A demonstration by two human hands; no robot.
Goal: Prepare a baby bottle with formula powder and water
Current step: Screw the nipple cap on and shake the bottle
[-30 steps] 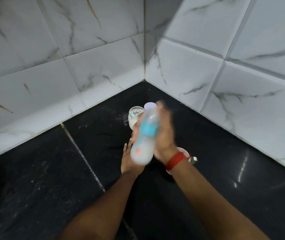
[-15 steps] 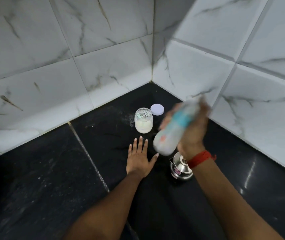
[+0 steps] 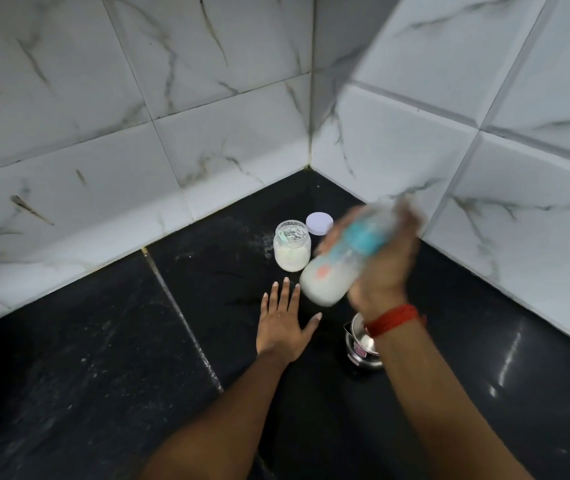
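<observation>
My right hand grips a baby bottle with milky white liquid and a blue band, held tilted above the counter and blurred by motion. My left hand lies flat on the black counter, fingers spread, holding nothing. Behind it stands an open glass jar of white formula powder with a scoop inside. Its pale lilac lid rests on the counter just behind the jar.
A small steel vessel stands on the counter under my right wrist. White marble-patterned tiled walls meet in a corner close behind the jar. Spilled powder dusts the counter left of the jar.
The bottle in my right hand has swung from in front of the jar over to the right and stays blurred, tilted. My left hand has kept flat on the counter.
</observation>
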